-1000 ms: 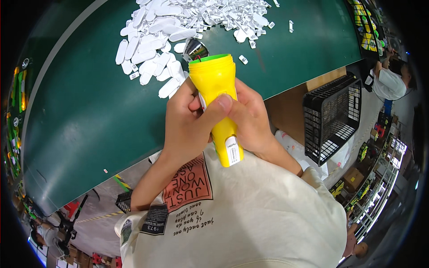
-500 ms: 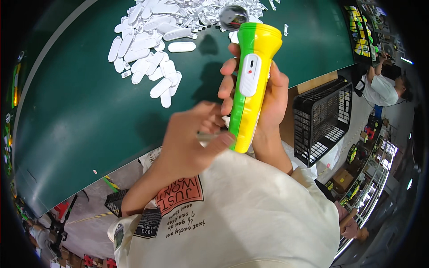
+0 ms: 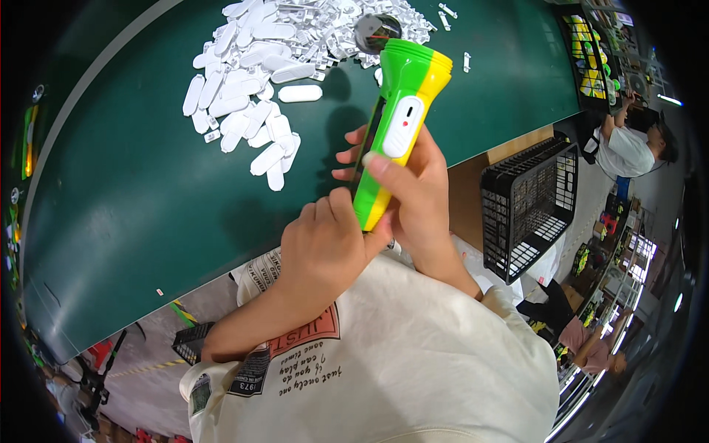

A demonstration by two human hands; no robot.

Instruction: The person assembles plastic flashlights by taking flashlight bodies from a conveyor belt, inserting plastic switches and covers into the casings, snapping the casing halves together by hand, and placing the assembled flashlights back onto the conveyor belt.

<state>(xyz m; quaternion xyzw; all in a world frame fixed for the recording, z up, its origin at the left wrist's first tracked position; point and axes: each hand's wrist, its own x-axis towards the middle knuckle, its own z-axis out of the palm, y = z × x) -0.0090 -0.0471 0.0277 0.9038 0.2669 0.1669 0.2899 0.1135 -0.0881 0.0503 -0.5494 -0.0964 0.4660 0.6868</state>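
Note:
A green and yellow flashlight (image 3: 413,77) is tilted in front of me, its wide head pointing away. On its side sits a white oval plate (image 3: 405,127) with a dark slot and a red dot. My right hand (image 3: 413,181) is closed around the barrel from the right, thumb pressed across the front below the plate. My left hand (image 3: 325,236) is closed at the flashlight's narrow tail end; its fingertips are hidden. A round, dark, shiny piece (image 3: 377,34) with a thin red wire shows just behind the flashlight's head, left of it.
White oval plates (image 3: 255,96) and small white parts (image 3: 340,37) lie heaped on the green table (image 3: 148,184). A black crate (image 3: 528,199) stands right of the table edge. Another crate (image 3: 591,59) holds green and yellow pieces at the far right, near a person (image 3: 628,148).
The flashlight has turned and shifted slightly left, showing more green. My right thumb has come across its front. My left hand has risen and closed at the tail end.

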